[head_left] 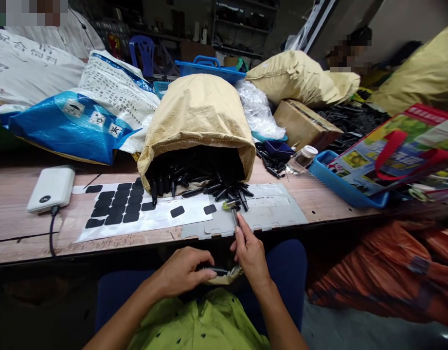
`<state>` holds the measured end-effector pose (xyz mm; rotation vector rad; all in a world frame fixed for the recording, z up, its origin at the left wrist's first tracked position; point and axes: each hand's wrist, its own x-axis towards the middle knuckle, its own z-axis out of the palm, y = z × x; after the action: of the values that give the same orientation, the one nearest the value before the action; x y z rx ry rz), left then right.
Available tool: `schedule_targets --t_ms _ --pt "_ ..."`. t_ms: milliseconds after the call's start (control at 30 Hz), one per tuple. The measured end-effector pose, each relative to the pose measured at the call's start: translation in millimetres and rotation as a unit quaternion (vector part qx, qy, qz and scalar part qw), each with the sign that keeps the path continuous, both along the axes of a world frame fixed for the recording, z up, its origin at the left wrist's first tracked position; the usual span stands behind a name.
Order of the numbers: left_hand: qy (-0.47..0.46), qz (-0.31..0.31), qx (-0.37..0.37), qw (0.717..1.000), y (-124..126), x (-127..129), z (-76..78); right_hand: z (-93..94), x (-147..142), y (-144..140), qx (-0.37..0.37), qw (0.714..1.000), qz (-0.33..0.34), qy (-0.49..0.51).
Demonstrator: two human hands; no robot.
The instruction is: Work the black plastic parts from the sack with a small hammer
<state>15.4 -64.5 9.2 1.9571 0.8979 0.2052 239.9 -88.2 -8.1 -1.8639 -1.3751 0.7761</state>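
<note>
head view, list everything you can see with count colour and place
paper sack: one, tan, on its side mid-table
plastic parts: many, black, spilling from the sack
adhesive pads: many, black, on white sheet, left
power bank: one, white, far left
tray: one, blue, right
small bottle: one, clear, beside the tray
cardboard box: one, brown, behind
left hand: pinching a small dark part
right hand: gripping a thin tool

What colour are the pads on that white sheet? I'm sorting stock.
Black pads on the sheet, head view.
</note>
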Motion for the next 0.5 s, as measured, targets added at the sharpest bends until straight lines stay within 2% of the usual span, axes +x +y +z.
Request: schedule_targets --t_ms 133,200,233,300,400,433,500 --pt "0.145 0.061 0.027 0.987 -9.0 9.4 -54.1 -1.2 -0.5 0.0 0.002 1.000 -0.004 -0.016" --pt "0.182 0.062 0.020 0.981 -9.6 11.4 -66.7 -1.7 -0.6 -0.1 0.004 1.000 -0.006 -0.020" --pt "0.188 0.049 0.017 0.981 -9.2 11.9 -65.6 -2.0 -0.6 -0.2 0.005 1.000 -0.006 -0.020" --pt "0.163 0.003 0.004 0.987 -6.2 11.8 -48.7 -2.9 -0.4 -0.2 0.005 1.000 -0.004 -0.020" --pt "0.039 -0.062 -0.032 0.997 9.8 10.2 -3.9 -4.4 -0.2 0.1 0.013 0.999 -0.006 -0.033" --pt "-0.001 -0.053 -0.029 0.998 19.2 9.2 9.5 -4.8 -0.3 0.3 0.017 0.999 -0.008 -0.039" --pt "-0.028 0.063 0.068 0.995 43.2 6.4 25.7 -5.0 -0.5 0.7 0.024 0.999 -0.011 -0.044"
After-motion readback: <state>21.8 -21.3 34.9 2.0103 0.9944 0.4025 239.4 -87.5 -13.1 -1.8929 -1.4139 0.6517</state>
